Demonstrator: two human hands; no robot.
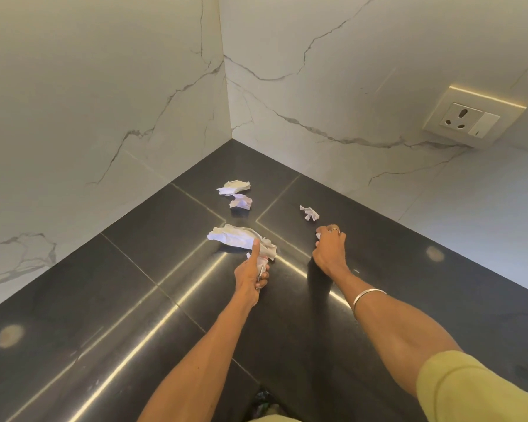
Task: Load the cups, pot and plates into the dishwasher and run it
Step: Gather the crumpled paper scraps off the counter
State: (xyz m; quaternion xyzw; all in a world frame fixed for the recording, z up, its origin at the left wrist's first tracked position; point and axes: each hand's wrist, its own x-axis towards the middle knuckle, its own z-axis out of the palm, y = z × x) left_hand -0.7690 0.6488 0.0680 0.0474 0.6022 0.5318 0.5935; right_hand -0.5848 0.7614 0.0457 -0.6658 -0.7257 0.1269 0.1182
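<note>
Black polished stone is filling the lower part of the head view: a dark tiled countertop [104,300] running into a corner between two white marble-veined walls [89,86]. No cups, pot, plates or dishwasher are showing anywhere here, so where the task's things lie from the hands cannot be told.

What the hands are dealing with instead is crumpled white paper. The left hand [252,274] is gripping a large crumpled white paper wad [241,237], thumb lying along its top and fingers curled under its near end; the wad's long axis is running from that hand away and to the left. The right hand [329,245], wearing a ring and with a silver bangle [368,296] on the forearm, is curled knuckles-up on the stone, and a sliver of white at its fingertips suggests it is pinching a small scrap, though the scrap is mostly hidden.

Just beyond the right hand a small crumpled white paper scrap [310,213] is lying loose, nearer to that hand than to the left. Farther toward the corner two more crumpled white paper pieces [237,194] are sitting close together, roughly straight ahead of the left hand and well apart from both.

A cream wall socket with a switch [473,117] is sitting on the right-hand wall.

Judging by this, the person is gathering litter, and loading is not yet begun.
</note>
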